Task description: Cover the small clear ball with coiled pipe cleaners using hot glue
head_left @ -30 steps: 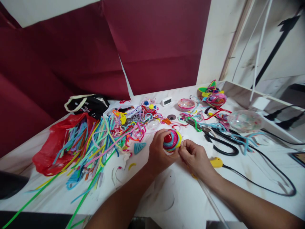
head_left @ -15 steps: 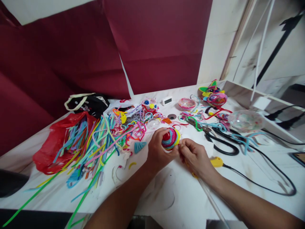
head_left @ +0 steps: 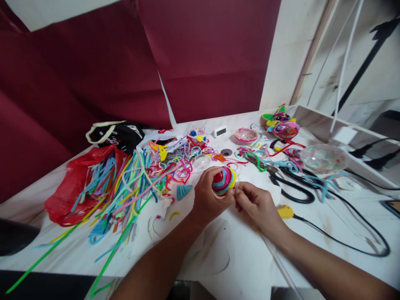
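Watching from afar, I see a maroon sheet (head_left: 212,58) filling the upper left. Beneath it, a pale tabletop (head_left: 340,227) spans the frame. Fuzzy craft stems (head_left: 134,196) are heaped at left, partly inside a red bag (head_left: 67,187). Near the centre, the left hand (head_left: 206,193) curls around a striped ball (head_left: 224,182). The right hand (head_left: 238,193) has its fingertips pinched together at the ball's lower right edge; what they grip, I cannot tell. I'd keep the left hold gentle, so stripes don't slip, and make small, close right-hand moves.

a craft workspace, with scissors (head_left: 275,178) and heaped pipe cleaners (head_left: 128,196).
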The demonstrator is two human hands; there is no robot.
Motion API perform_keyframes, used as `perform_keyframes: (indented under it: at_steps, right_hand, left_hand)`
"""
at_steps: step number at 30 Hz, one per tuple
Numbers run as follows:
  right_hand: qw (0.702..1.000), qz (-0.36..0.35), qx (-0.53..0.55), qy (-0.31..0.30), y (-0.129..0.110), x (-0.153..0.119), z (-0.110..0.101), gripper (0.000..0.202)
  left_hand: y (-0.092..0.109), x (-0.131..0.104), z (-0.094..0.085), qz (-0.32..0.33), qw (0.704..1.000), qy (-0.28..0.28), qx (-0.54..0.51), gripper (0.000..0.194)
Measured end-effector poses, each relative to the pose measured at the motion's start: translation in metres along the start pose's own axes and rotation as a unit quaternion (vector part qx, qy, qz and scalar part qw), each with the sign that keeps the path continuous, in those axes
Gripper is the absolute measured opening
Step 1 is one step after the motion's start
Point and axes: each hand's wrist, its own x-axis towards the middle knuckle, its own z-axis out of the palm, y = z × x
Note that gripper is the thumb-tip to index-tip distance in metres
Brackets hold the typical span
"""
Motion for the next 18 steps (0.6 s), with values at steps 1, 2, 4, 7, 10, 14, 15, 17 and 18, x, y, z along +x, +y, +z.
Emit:
perform_keyframes:
  at_steps: [1,2,4,7,10,14,15,17,18]
  right_hand:
    - [1.0,-0.005,-0.015,0.003,-0.0021,-0.0003,-0.0006,0.023]
    - [1.0,-0.01,-0.028,0.004,-0.0043,-0.0007,-0.0012,0.025]
    - [0.999,-0.019,-0.05,0.005,-0.008,-0.0013,-0.0022,0.028]
    - [0.998,-0.019,-0.067,0.009,-0.0101,-0.0017,-0.0028,0.03]
    - [0.997,-0.012,-0.071,0.02,-0.008,-0.0016,-0.0019,0.029]
    - [0.999,0.021,-0.016,0.021,-0.0031,-0.0008,-0.0002,0.025]
    - [0.999,0.028,-0.001,0.02,-0.0022,-0.0006,0.0,0.025]
    - [0.999,0.035,0.016,0.018,-0.0016,-0.0003,0.0,0.025]
    - [0.999,0.036,0.018,0.016,-0.0018,-0.0002,-0.0002,0.026]
  left_hand:
    - [-0.0001,0.0,0.0,0.002,1.0,0.001,0.001,0.049]
    - [-0.0001,0.0001,0.0,0.005,1.0,0.003,0.002,0.049]
    - [-0.0001,0.0,0.0,0.007,1.0,0.005,0.003,0.049]
    - [0.0,-0.0005,-0.0001,0.004,1.0,0.0,0.004,0.049]
    - [-0.0003,-0.0017,0.0004,0.001,1.0,-0.005,0.003,0.048]
    - [-0.0014,-0.0035,0.0018,0.008,1.0,-0.005,0.005,0.05]
    - [-0.0015,-0.0037,0.0021,0.009,1.0,-0.005,0.007,0.051]
    - [-0.0012,-0.0036,0.0022,0.007,1.0,-0.003,0.011,0.05]
    - [-0.0009,-0.0033,0.0021,0.005,1.0,-0.002,0.011,0.05]
